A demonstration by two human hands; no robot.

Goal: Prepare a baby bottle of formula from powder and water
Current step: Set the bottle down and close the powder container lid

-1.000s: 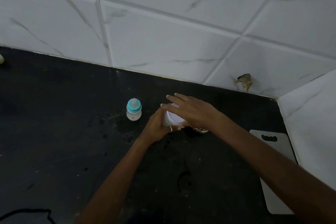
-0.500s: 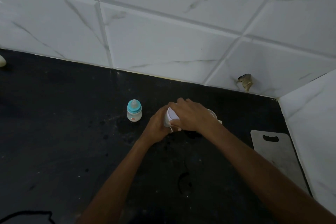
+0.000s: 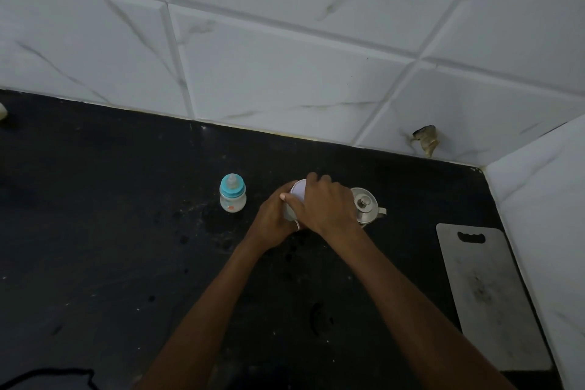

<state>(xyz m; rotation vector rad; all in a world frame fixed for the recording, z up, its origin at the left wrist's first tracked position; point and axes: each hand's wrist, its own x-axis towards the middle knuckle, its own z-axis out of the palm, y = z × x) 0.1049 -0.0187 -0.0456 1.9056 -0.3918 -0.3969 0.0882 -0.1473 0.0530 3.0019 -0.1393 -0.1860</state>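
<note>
A small baby bottle [image 3: 233,194] with a teal collar and clear teat stands upright on the black counter [image 3: 95,231]. To its right stands a white-lidded container [image 3: 297,191], mostly hidden by my hands. My left hand [image 3: 274,219] wraps around its side. My right hand [image 3: 326,203] lies over its lid with the fingers curled on the rim. A steel lidded pot [image 3: 366,205] with a knob stands just right of my right hand.
A grey cutting board [image 3: 493,301] lies flat at the right, along the side wall. White marbled tiles [image 3: 285,66] back the counter, with a chipped hole [image 3: 425,139] near the corner. A pale object [image 3: 2,111] shows at the far left edge.
My right hand went from spread fingers over the lid to a closed grip on it and has turned slightly. The steel pot behind it has come into view.
</note>
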